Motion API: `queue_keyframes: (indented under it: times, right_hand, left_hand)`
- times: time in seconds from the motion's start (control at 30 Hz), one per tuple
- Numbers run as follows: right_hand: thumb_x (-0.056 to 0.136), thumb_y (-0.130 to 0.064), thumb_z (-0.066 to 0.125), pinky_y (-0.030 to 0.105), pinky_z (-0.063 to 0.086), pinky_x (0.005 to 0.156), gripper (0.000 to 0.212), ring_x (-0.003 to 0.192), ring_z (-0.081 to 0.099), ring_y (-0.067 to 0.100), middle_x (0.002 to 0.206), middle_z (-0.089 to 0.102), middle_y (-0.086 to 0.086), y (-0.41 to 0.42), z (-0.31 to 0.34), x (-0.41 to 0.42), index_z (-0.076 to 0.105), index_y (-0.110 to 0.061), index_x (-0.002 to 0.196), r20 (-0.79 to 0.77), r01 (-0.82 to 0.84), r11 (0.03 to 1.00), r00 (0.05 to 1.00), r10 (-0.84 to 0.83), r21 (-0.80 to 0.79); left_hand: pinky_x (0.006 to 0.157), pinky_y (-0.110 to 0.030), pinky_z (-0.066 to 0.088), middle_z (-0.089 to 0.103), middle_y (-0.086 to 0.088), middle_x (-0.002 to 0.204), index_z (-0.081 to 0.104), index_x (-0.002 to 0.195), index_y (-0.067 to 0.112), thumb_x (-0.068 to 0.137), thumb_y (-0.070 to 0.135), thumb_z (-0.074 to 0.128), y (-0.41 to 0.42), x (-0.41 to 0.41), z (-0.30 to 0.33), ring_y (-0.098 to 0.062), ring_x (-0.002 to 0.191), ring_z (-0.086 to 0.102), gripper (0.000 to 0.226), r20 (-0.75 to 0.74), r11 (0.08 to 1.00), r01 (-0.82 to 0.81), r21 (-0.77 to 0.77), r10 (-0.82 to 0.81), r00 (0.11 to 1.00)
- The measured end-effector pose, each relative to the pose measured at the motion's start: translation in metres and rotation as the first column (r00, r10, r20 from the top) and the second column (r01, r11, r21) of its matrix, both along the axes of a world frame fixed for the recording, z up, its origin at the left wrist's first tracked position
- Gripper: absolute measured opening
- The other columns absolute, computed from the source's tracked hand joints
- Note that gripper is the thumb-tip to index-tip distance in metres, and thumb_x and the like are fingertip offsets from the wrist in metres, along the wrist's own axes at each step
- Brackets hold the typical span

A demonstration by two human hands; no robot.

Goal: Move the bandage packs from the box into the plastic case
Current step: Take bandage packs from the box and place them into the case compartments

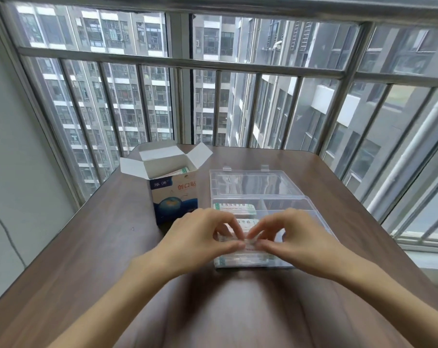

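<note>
Both hands, left (200, 234) and right (295, 234), fingertips pinched on one bandage pack (248, 243) over the clear case (321, 222), beside the open box (174, 194).

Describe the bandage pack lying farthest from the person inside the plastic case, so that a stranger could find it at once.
On the brown table, right of the open blue box, lies a clear plastic case with its lid folded back. Its left column holds several white packs; the wanted bandage pack is the one nearest the lid. Unlike the others, it lies beyond both hands, uncovered, showing green edging.
</note>
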State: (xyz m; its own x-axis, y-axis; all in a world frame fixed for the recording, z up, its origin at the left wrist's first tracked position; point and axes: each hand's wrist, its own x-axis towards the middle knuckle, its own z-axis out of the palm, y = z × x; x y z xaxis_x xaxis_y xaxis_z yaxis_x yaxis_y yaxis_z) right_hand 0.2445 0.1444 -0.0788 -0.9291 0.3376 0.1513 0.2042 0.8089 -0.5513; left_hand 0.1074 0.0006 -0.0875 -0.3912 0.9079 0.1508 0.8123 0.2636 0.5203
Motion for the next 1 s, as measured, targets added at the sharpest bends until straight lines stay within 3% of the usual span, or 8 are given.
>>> queue_keyframes:
  times: [0.13,0.3,0.47,0.53,0.67,0.8,0.93,1.0]
  right_hand:
    - [0.08,-0.023,0.067,0.029,0.054,0.073,0.016,0.076,0.066,0.004,0.082,0.074,-0.008,-0.009,0.001,-0.009,0.076,-0.031,0.089,0.071,0.017,0.988,0.997,-0.028,0.155]
    - [0.085,-0.028,0.061,0.028,0.051,0.073,0.018,0.089,0.066,0.016,0.094,0.072,-0.006,-0.014,0.015,-0.02,0.074,-0.03,0.097,0.211,-0.087,0.927,0.977,0.009,0.365]
    - [0.091,-0.027,0.053,0.03,0.035,0.065,0.021,0.093,0.06,0.031,0.103,0.066,0.006,-0.024,0.026,-0.032,0.068,-0.022,0.106,0.383,-0.272,0.716,0.924,0.007,0.643]
    - [0.092,-0.029,0.052,0.03,0.035,0.063,0.022,0.091,0.061,0.031,0.101,0.066,0.006,-0.025,0.031,-0.035,0.068,-0.022,0.105,0.42,-0.329,0.681,0.907,0.036,0.654]
    - [0.086,-0.033,0.059,0.029,0.047,0.065,0.018,0.085,0.063,0.025,0.093,0.07,0.0,-0.021,0.037,-0.036,0.073,-0.029,0.097,0.425,-0.349,0.745,0.9,0.097,0.568]
    - [0.08,-0.026,0.064,0.025,0.046,0.063,0.015,0.084,0.064,0.018,0.087,0.07,-0.004,-0.017,0.049,-0.031,0.074,-0.028,0.091,0.39,-0.212,0.819,0.921,-0.015,0.533]
    - [0.082,-0.023,0.063,0.021,0.04,0.053,0.014,0.055,0.054,0.009,0.043,0.056,-0.006,-0.009,0.052,-0.03,0.069,-0.014,0.073,0.602,-0.134,0.878,0.774,-0.197,0.459]
    - [0.081,-0.014,0.061,0.022,0.041,0.053,0.021,0.053,0.052,0.012,0.03,0.046,-0.006,-0.011,0.045,-0.032,0.059,-0.012,0.06,0.659,-0.133,0.891,0.722,-0.213,0.434]
  left_hand:
    - [0.068,-0.023,0.039,0.069,0.022,0.095,0.066,0.104,0.05,0.084,0.069,0.046,-0.008,0.001,-0.002,-0.002,0.087,0.058,0.034,-0.301,0.999,-0.046,-0.005,0.043,0.953]
    - [0.086,-0.029,0.048,0.064,0.022,0.118,0.058,0.12,0.05,0.067,0.088,0.031,-0.018,-0.006,-0.006,-0.004,0.109,0.057,0.07,-0.357,0.99,0.028,-0.14,-0.077,0.931]
    - [0.079,-0.03,0.045,0.063,0.012,0.121,0.053,0.127,0.043,0.08,0.074,0.047,-0.008,-0.002,-0.001,-0.014,0.11,0.058,0.056,-0.496,0.971,0.049,-0.232,-0.162,0.853]
    - [0.072,-0.03,0.037,0.065,0.008,0.118,0.055,0.126,0.04,0.085,0.067,0.048,-0.005,0.002,0.003,-0.018,0.106,0.059,0.049,-0.538,0.966,0.055,-0.251,-0.187,0.822]
    - [0.071,-0.03,0.037,0.064,0.007,0.118,0.056,0.126,0.037,0.087,0.061,0.05,-0.001,0.005,0.005,-0.02,0.105,0.059,0.046,-0.557,0.96,0.068,-0.271,-0.214,0.802]
    - [0.076,-0.031,0.041,0.063,0.008,0.118,0.058,0.124,0.037,0.088,0.06,0.051,-0.001,0.002,0.004,-0.019,0.104,0.059,0.043,-0.53,0.959,0.082,-0.271,-0.22,0.819]
    - [0.078,-0.031,0.041,0.063,0.008,0.119,0.059,0.123,0.038,0.087,0.059,0.052,-0.002,0.001,0.004,-0.018,0.105,0.059,0.042,-0.517,0.962,0.094,-0.258,-0.22,0.827]
    - [0.078,-0.03,0.04,0.063,0.009,0.119,0.06,0.122,0.038,0.086,0.06,0.053,-0.002,0.001,0.004,-0.018,0.105,0.059,0.043,-0.515,0.965,0.089,-0.248,-0.209,0.831]
